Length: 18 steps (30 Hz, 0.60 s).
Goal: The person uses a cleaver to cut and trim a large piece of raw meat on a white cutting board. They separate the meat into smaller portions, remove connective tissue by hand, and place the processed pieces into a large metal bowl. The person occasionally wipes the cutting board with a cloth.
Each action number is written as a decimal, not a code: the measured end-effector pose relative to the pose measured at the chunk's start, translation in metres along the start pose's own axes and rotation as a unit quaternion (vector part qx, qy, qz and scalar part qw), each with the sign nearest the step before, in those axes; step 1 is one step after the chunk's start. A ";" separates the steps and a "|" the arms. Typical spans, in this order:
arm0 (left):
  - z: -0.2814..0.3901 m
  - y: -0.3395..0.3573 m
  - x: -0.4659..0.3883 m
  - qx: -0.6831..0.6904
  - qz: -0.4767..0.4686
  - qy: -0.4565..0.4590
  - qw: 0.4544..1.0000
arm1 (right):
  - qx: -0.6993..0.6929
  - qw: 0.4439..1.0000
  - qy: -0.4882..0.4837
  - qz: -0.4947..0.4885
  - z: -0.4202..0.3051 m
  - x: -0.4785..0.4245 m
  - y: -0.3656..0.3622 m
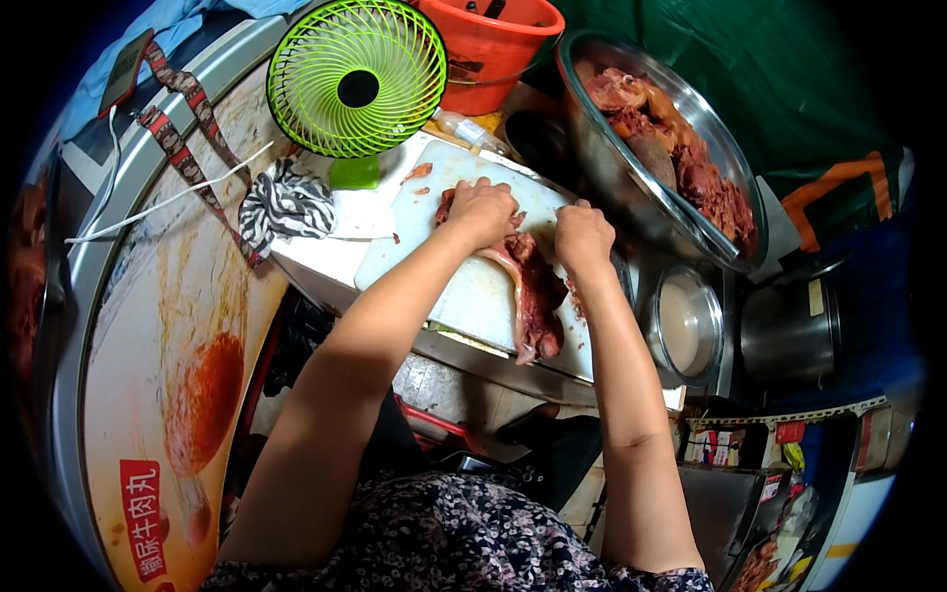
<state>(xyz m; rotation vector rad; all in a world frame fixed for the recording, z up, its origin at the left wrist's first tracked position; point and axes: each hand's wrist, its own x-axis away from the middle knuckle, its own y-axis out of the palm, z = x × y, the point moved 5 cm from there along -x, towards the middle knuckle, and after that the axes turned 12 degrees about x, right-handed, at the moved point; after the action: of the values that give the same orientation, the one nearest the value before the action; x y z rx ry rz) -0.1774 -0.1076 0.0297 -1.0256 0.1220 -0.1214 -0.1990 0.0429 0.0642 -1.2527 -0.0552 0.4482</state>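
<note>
My left hand (484,212) grips the upper end of a long piece of raw red meat (538,285) with a pale fatty edge. The meat lies across a white cutting board (466,288), and its lower end hangs at the board's front edge. To the right of the meat, my right hand (584,235) is curled with its knuckles up, apart from the main piece. Whatever may be inside that fist is hidden by the fingers and wrist. Small meat scraps (419,172) lie on the far left part of the board, and more crumbs are beside my right forearm.
A large steel basin (729,163) of raw meat leans at the back right. Below it sits a metal bowl (684,322) of cloudy liquid, beside a steel pot (788,337). A green fan (359,122), a red bucket (492,59), a plastic bottle (473,132) and a striped cloth (288,200) stand behind and left.
</note>
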 end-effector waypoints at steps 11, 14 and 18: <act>-0.011 0.008 -0.004 -0.002 0.020 -0.005 1.000 | -0.063 0.983 -0.166 0.038 -0.059 0.015 0.005; -0.011 0.008 -0.006 0.001 0.012 -0.010 1.000 | -0.052 0.976 -0.212 0.019 -0.061 0.011 0.006; -0.008 0.002 -0.004 0.023 -0.002 -0.008 1.000 | -0.051 0.978 -0.201 0.034 -0.054 0.005 0.023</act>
<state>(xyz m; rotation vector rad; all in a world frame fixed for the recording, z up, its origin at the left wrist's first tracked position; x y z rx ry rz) -0.1824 -0.1123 0.0240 -0.9804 0.1025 -0.1188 -0.1864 0.0016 0.0248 -1.2511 -0.3837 0.7606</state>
